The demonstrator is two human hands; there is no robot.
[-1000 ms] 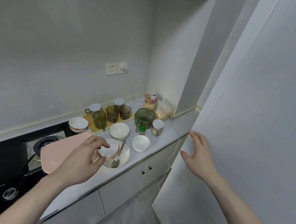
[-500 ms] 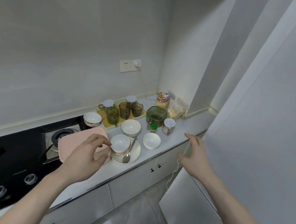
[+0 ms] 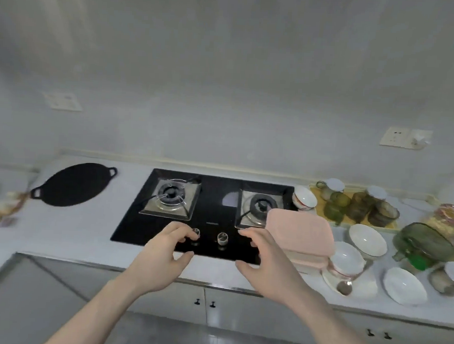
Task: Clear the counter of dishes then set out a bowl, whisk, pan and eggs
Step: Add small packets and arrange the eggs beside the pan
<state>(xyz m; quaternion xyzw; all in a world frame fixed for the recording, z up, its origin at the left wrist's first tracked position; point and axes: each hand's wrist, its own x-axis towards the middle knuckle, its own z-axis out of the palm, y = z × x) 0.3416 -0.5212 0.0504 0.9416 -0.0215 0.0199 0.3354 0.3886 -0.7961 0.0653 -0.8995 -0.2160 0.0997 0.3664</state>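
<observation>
Hovering over the front edge of the black glass two-burner gas hob (image 3: 208,210), both hands hold nothing: the left hand (image 3: 161,257) has its fingers loosely curled above the left control knob (image 3: 196,232), and the right hand (image 3: 265,263) is spread with relaxed fingers just left of the pink rectangular tray (image 3: 300,232). That tray lies partly over the right burner and the white bench (image 3: 67,232). A flat black round pan with two loop handles (image 3: 72,184) sits on the bench left of the hob. To the right, white ceramic bowls (image 3: 367,241) stand close together, one with a red line (image 3: 346,262) on a white plate beside a metal spoon (image 3: 344,286). Behind them, green glass cups (image 3: 360,209) fill a yellow tray, and a green glass jug (image 3: 423,241) stands farther right. The picture is motion-blurred.
</observation>
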